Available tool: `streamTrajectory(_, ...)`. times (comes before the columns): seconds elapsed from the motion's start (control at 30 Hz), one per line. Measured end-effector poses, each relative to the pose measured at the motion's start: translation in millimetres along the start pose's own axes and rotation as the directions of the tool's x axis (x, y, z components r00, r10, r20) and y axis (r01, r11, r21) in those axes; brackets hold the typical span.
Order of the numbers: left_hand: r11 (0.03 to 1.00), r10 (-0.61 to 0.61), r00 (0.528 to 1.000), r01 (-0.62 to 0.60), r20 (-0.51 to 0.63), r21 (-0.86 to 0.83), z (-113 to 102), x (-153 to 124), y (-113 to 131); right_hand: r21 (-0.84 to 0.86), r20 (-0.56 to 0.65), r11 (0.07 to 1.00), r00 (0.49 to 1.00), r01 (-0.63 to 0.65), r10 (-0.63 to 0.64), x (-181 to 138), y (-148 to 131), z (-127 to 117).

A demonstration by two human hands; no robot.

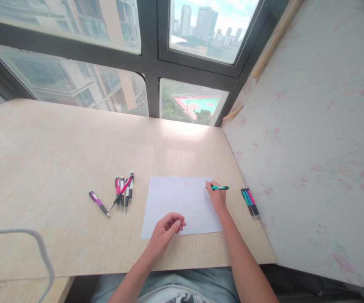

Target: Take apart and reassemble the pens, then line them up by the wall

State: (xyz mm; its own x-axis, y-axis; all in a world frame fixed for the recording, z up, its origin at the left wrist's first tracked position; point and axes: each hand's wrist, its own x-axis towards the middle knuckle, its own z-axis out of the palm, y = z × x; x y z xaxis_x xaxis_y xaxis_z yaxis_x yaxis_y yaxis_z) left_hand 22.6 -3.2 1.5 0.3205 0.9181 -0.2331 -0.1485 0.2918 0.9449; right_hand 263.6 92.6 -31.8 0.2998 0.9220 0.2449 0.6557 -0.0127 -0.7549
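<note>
A white sheet of paper [182, 206] lies on the pale marbled counter in front of me, with lines of small handwriting across its top. My right hand [217, 195] rests on the sheet's upper right part, its fingers closed around a green pen [221, 188]. The pen's tip meets the paper near the right end of the writing, and its black clip end points right. Over the lower left edge of the sheet lies my left hand [169, 227], loosely curled with fingers partly apart and nothing visible in it.
Several pink, white and black pens [123, 193] lie in a cluster left of the paper. Farther left is a purple pen [99, 203]. Several coloured pens [250, 203] line up by the floral wall [311, 147]. A white cable [39, 242] curves at lower left. Windows [152, 63] stand behind.
</note>
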Motion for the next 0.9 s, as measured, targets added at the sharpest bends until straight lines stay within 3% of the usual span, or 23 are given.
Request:
streamTrajectory(0.57,1.000,0.006,1.000,-0.006,-0.003,0.006,1.4,-0.2,0.0,-0.025,-0.045,1.000,0.999,0.005,-0.006,-1.5,-1.7,0.2)
streamTrajectory(0.9,1.000,0.002,1.000,-0.002,-0.011,0.005,1.6,-0.4,1.9,0.106,-0.071,0.993,0.995,-0.056,0.064,-1.1,-2.2,-1.5)
